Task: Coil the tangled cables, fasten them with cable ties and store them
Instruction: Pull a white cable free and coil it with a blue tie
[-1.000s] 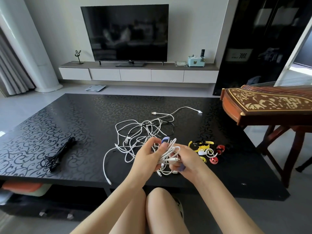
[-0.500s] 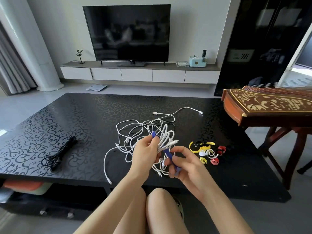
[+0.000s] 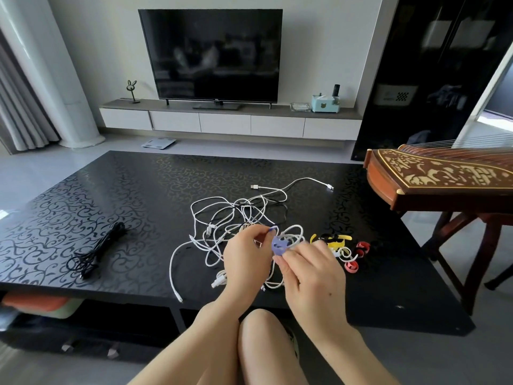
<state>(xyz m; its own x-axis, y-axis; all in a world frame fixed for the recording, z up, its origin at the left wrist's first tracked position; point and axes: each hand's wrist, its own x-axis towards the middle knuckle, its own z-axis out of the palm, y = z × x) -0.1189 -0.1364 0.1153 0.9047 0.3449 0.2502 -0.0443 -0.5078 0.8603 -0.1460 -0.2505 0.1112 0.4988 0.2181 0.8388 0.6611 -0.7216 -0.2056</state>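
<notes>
While the left hand (image 3: 247, 259) grips the white coil (image 3: 297, 230) over the desk (image 3: 138, 195), the right hand (image 3: 311, 273) pinches the purple tie (image 3: 278, 245) looped round it | tangle (image 3: 230, 215) on desk just beyond left hand | spare ties (image 3: 341, 245) just right of right hand | black bundle (image 3: 97, 251) well left of left hand

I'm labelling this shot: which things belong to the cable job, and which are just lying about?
In the job: white coil, purple tie, left hand, right hand, tangled white cables, spare ties, black bundle.
Lying about: television, zither, tissue box, scale.
</notes>
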